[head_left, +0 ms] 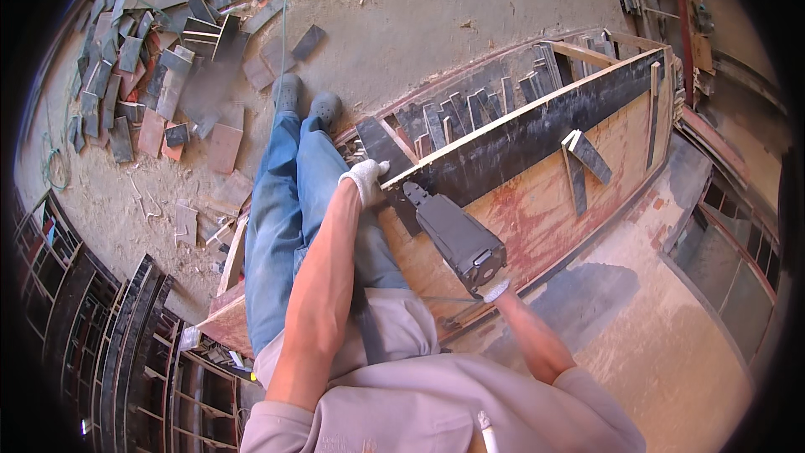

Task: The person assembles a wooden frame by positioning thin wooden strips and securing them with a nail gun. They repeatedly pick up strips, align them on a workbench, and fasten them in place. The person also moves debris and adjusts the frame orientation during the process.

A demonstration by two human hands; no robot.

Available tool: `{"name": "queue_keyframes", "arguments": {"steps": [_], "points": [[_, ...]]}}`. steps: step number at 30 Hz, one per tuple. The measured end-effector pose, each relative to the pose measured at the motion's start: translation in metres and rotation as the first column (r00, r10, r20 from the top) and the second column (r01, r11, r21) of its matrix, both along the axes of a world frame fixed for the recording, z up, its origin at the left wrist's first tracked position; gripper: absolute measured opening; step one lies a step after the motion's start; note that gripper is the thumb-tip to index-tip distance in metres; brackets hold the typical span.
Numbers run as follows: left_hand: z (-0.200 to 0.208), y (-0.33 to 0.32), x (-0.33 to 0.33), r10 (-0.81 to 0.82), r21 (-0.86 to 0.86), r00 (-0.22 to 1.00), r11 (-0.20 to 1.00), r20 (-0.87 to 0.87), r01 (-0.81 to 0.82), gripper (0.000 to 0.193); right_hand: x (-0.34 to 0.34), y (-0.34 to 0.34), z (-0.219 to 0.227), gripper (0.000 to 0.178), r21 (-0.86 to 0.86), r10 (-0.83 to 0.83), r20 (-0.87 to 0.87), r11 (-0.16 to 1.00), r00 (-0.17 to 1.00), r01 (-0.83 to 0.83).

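My left hand (366,181), in a pale work glove, closes around the near end of a long black-faced board (537,130) with a pale raw upper edge. In my right hand (496,288), also gloved, is a dark grey nail gun (459,239). Its narrow nose lies over the black board, just right of my left hand. The tool's body hides most of my right fingers and the handle. Below the black board spreads a wooden panel (520,218) with red stains. Two short black strips (592,156) rest on that panel, crossing at one end.
Behind the black board, a wooden frame holds many upright offcuts (470,109). Scattered board scraps (168,75) cover the floor at far left. A thin hose (286,21) runs past my shoes (325,107). Stacked dark frames (126,335) stand at near left.
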State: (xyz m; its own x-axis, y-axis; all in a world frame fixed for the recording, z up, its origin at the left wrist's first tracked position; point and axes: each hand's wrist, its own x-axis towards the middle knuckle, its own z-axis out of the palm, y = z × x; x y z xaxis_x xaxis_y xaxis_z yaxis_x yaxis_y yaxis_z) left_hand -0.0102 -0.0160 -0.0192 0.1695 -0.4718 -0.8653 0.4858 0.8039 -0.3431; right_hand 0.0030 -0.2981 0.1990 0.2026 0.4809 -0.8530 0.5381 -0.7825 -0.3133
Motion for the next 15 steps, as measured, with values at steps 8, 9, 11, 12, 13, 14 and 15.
{"name": "queue_keyframes", "arguments": {"steps": [8,9,11,12,13,14,15], "points": [[0.009,0.005,0.003,0.059,-0.035,0.998,0.998,-0.019,-0.059,0.017,-0.004,0.004,-0.003,0.058,0.069,-0.042,0.009,0.997,0.999,0.041],[0.008,0.005,0.003,0.046,-0.031,0.999,0.998,-0.013,-0.047,0.017,-0.005,0.004,-0.002,0.058,0.078,-0.043,0.009,0.996,0.999,0.042],[0.005,0.005,0.002,0.020,-0.023,1.000,1.000,-0.003,-0.020,0.017,-0.005,0.005,-0.002,0.059,0.093,-0.050,0.010,0.994,0.999,0.049],[0.004,0.005,0.001,0.034,-0.040,0.999,0.999,-0.014,-0.034,0.017,-0.007,0.005,-0.001,0.059,0.097,-0.056,0.011,0.994,0.998,0.054],[0.002,0.005,0.001,0.046,-0.056,0.999,0.997,-0.026,-0.048,0.017,-0.008,0.005,-0.001,0.059,0.106,-0.060,0.010,0.993,0.998,0.059],[0.000,0.004,0.002,0.058,-0.073,0.998,0.995,-0.038,-0.061,0.017,-0.008,0.006,-0.002,0.059,0.112,-0.063,0.010,0.992,0.998,0.062],[-0.001,0.004,0.002,0.069,-0.090,0.996,0.993,-0.051,-0.073,0.018,-0.008,0.006,-0.003,0.059,0.118,-0.071,0.012,0.991,0.997,0.069]]}}
